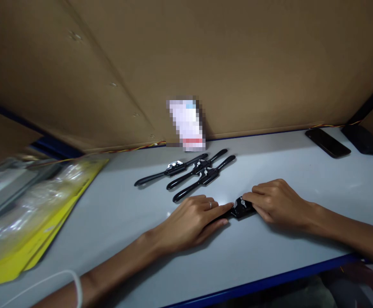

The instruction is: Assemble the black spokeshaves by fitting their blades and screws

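A black spokeshave (241,210) with a silver blade lies on the grey table top (269,265), held between both hands. My left hand (192,219) is closed over its left handle, with the forefinger reaching to the blade. On the other side, my right hand (279,203) grips the tool by the right end, its thumb and forefinger at the silver screw; the right handle is hidden behind the fingers. Beyond my hands, three similar spokeshaves lie side by side at a slant: one farthest left (175,169), a middle one (191,171) and a nearer one (207,176).
Clear plastic packs with yellow backing (50,226) cover the left side beside a grey box (5,192). A dark phone (329,143) and a black pouch-like object (364,139) lie back right. A pixelated upright thing (188,124) leans against the cardboard wall (253,64).
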